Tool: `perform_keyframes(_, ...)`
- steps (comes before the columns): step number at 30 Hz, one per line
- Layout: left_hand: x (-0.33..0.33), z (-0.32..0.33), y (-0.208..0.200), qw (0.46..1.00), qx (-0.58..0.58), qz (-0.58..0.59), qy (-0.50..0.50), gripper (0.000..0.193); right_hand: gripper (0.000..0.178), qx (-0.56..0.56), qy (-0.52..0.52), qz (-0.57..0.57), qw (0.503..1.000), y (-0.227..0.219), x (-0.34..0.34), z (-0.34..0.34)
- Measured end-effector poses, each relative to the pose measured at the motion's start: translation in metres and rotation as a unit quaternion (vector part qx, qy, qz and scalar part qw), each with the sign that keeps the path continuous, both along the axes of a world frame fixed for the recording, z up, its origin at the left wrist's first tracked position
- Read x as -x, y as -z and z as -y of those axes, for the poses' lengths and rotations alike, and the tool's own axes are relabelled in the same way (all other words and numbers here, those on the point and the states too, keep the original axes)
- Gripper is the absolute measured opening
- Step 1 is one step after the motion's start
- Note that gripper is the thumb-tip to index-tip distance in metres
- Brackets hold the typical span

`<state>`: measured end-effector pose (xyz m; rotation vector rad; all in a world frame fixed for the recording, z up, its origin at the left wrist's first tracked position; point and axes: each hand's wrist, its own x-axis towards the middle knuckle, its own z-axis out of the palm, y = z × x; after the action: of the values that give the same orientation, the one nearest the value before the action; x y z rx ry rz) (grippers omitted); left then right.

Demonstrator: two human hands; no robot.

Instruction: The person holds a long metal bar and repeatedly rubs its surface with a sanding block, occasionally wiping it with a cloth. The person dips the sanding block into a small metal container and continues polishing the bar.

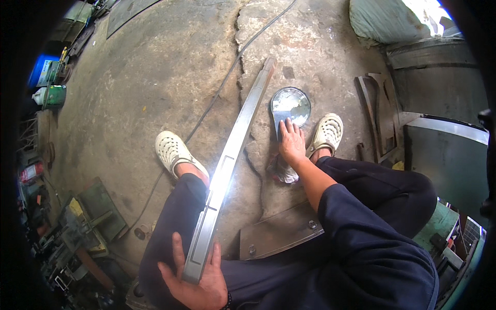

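Metal bar (227, 161) on left hand (200, 290)

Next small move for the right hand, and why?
Probably lift the grey sheet toward the metal bar: the right hand already has fingers on it at the round pan, while the left hand supports the bar's near end.

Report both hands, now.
Left hand: open, palm up, under the metal bar.
Right hand: on a grey sheet; whether gripping cannot be told.
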<state>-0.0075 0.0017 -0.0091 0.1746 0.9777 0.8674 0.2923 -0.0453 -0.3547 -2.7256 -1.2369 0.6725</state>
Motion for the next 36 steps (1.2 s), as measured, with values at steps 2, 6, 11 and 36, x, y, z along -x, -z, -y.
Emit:
perform_keyframes(2, -0.002, 0.0, 0.0, 1.0, 0.0, 0.006, -0.006, 0.075, 0.062, -0.047, -0.027, 0.037, 0.998, -0.007, -0.006, 0.005)
perform_keyframes(6, -0.005, 0.0, -0.003, 1.0, 0.005, 0.007, -0.022, 0.075, 0.062, -0.149, -0.044, 0.07, 0.985, -0.016, -0.03, 0.007)
perform_keyframes(11, 0.001, -0.004, 0.001, 0.999, -0.017, 0.043, 0.013, 0.074, 0.068, -0.041, -0.01, 0.097, 0.994, -0.015, -0.075, -0.006)
perform_keyframes(36, -0.011, 0.0, -0.012, 0.996, 0.064, 0.03, -0.056, 0.077, 0.028, -0.281, 0.507, -0.554, 0.598, -0.077, -0.135, 0.025)
